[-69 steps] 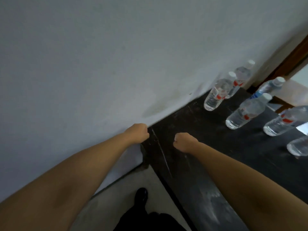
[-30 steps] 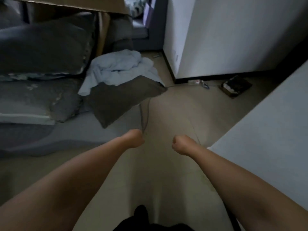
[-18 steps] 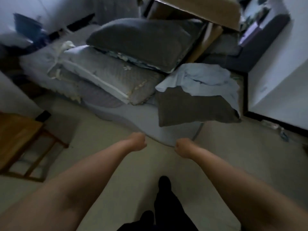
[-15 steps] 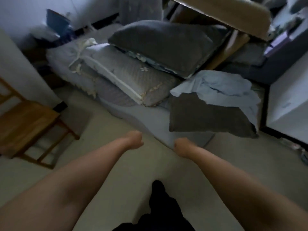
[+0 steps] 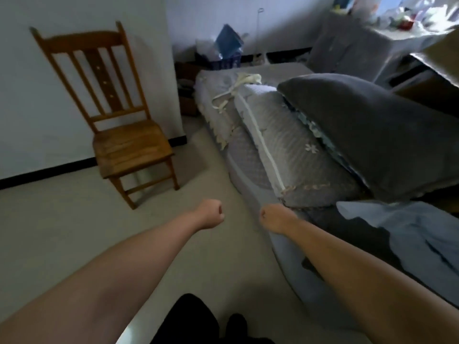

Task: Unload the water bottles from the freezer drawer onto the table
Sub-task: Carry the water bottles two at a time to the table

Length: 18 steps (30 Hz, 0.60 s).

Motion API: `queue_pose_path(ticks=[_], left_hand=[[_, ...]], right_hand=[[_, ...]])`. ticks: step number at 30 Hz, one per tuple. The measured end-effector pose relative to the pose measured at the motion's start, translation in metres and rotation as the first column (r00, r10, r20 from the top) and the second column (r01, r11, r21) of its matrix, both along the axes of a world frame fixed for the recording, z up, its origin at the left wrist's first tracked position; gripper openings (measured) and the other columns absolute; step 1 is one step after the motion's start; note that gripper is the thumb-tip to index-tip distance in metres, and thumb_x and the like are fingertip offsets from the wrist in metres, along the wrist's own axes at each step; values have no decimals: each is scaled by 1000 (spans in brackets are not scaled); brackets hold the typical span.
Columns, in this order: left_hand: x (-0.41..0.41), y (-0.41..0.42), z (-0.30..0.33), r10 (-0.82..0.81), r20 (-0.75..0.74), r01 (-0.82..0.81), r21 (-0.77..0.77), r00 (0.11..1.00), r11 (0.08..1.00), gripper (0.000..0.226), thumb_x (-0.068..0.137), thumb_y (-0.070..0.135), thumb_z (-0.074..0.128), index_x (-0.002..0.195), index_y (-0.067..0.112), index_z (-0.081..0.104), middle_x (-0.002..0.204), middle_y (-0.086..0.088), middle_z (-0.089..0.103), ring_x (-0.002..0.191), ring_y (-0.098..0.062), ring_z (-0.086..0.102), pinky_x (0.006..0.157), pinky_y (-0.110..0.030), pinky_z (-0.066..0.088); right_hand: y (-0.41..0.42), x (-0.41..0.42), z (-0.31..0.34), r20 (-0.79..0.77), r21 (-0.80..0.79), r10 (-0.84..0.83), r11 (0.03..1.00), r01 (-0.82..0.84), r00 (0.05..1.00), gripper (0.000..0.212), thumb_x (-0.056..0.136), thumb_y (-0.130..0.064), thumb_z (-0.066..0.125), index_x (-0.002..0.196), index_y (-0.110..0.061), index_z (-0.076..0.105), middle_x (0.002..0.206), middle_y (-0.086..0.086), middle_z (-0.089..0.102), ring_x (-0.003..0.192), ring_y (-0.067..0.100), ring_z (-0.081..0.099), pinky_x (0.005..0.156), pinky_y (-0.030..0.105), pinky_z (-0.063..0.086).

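Your left hand point(image 5: 210, 214) and right hand point(image 5: 274, 218) are both curled into empty fists, held out side by side a little apart above the pale beige floor point(image 5: 74, 219). No water bottles, freezer drawer or table are in view. Just beside your right fist lies a low grey mattress point(image 5: 250, 167) piled with a dark grey pillow point(image 5: 372, 130) and a crumpled light blue cloth point(image 5: 409, 234). Ahead on your left, a wooden slat-back chair point(image 5: 124, 142) stands against the white wall point(image 5: 37, 95).

Pale floor point(image 5: 62, 232) with a low mattress point(image 5: 293, 259) along its right side.
A wooden chair point(image 5: 129, 145) stands on the floor against the white wall. On the mattress lie a grey quilted pillow point(image 5: 285, 155), a dark grey pillow point(image 5: 372, 130) leaning over it, and a crumpled light blue cloth point(image 5: 409, 234).
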<state>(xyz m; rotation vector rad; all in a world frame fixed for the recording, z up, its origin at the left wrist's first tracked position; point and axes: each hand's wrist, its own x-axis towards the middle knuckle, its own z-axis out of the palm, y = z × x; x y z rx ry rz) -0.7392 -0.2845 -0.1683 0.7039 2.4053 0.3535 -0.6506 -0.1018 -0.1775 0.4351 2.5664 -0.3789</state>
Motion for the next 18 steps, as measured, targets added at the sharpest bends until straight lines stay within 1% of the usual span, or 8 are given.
queue_pose_path(ticks=[2, 4, 7, 9, 12, 13, 14, 18], left_hand=[[-24, -25, -2, 107, 27, -107, 8, 994, 994, 29, 93, 18, 52, 110, -1, 64, 117, -17, 64, 109, -31, 59, 88, -34, 47], [-50, -51, -7, 213, 52, -214, 8, 976, 977, 28, 93, 18, 52, 110, 0, 63, 116, -17, 64, 107, -31, 59, 88, -34, 48], [-96, -104, -13, 341, 44, -341, 1, 939, 940, 20, 93, 19, 51, 106, 6, 59, 115, -14, 62, 99, -27, 56, 81, -31, 44], [-125, -139, -17, 393, 58, -393, -12, 918, 919, 18, 94, 20, 50, 110, 12, 52, 114, -12, 57, 95, -22, 50, 79, -29, 39], [-172, -198, -13, 471, 69, -469, -42, 879, 882, 35, 93, 24, 53, 125, 10, 49, 123, -12, 57, 107, -27, 56, 86, -33, 44], [-174, -202, -11, 473, 69, -470, -46, 879, 881, 36, 92, 25, 53, 124, 10, 50, 124, -12, 57, 109, -28, 56, 87, -34, 45], [-201, -237, -6, 521, 57, -518, -53, 852, 853, 34, 92, 25, 53, 123, 10, 51, 122, -12, 58, 109, -28, 56, 86, -34, 44], [-254, -318, 11, 625, 35, -623, -55, 780, 780, 26, 94, 23, 51, 117, 12, 54, 116, -11, 59, 98, -24, 53, 78, -28, 38]], right_hand=[[-19, -38, -6, 16, 9, 104, 994, -104, 994, 29, 96, -12, 42, 110, -4, 66, 114, 13, 65, 103, 31, 62, 88, 40, 52], [-43, -75, -13, 30, 12, 204, 979, -205, 978, 31, 95, -12, 42, 112, -4, 66, 117, 16, 65, 107, 32, 62, 90, 40, 52], [-92, -146, -20, 32, -20, 326, 945, -325, 945, 35, 96, -19, 40, 114, -4, 66, 120, 16, 64, 110, 33, 61, 92, 38, 51], [-125, -190, -23, 34, -39, 369, 929, -368, 929, 36, 97, -24, 39, 114, -5, 65, 120, 15, 64, 110, 33, 60, 92, 38, 50], [-177, -257, -23, 45, -53, 406, 914, -403, 913, 35, 98, -24, 39, 112, -6, 64, 118, 14, 64, 107, 32, 60, 88, 36, 49], [-182, -260, -22, 57, -70, 392, 919, -388, 918, 34, 98, -24, 39, 112, -6, 64, 118, 13, 64, 107, 31, 59, 88, 36, 49], [-216, -297, -20, 62, -77, 426, 904, -421, 903, 32, 98, -24, 39, 114, -7, 62, 119, 13, 63, 108, 31, 59, 88, 36, 48], [-294, -369, -2, 27, -98, 500, 863, -495, 866, 30, 98, -22, 40, 117, -9, 60, 117, 12, 62, 105, 29, 59, 88, 38, 49]])
